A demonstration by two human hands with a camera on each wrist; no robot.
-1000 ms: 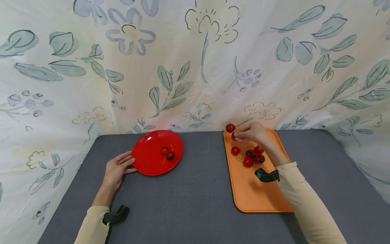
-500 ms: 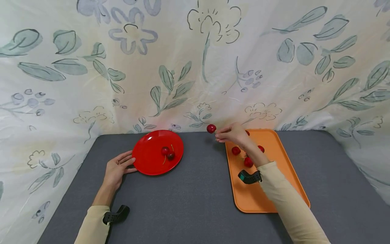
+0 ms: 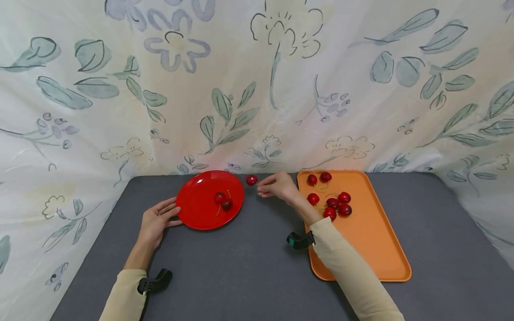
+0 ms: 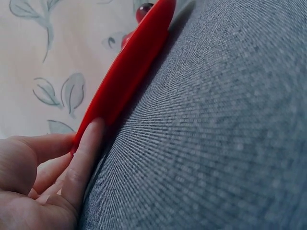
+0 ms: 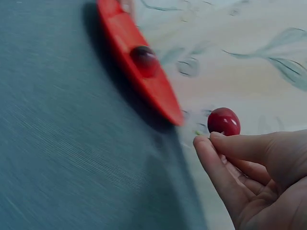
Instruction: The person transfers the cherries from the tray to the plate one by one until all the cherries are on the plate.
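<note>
The right hand (image 3: 278, 186) pinches a cherry (image 3: 251, 180) by its stem between thumb and fingertips, holding it up off the grey table (image 3: 237, 276), just beside the right rim of the red plate (image 3: 192, 207) and well apart from the orange tray (image 3: 369, 240). The left hand (image 3: 155, 223) grips the plate's near-left rim, with the edge caught between thumb and fingers. Two stemmed cherries (image 3: 227, 204) lie close together on the plate, right of its middle. Seven more sit in the tray: two side by side along the far edge, and five grouped nearer, some with yellowish stems showing. The right forearm reaches across the tray's left side. Both arms wear cream sleeves (image 3: 353, 272), and a black device (image 3: 155, 281) is strapped at each wrist. Behind the table hangs a pale cloth (image 3: 237, 58) printed with leaves, flowers and berries.
</note>
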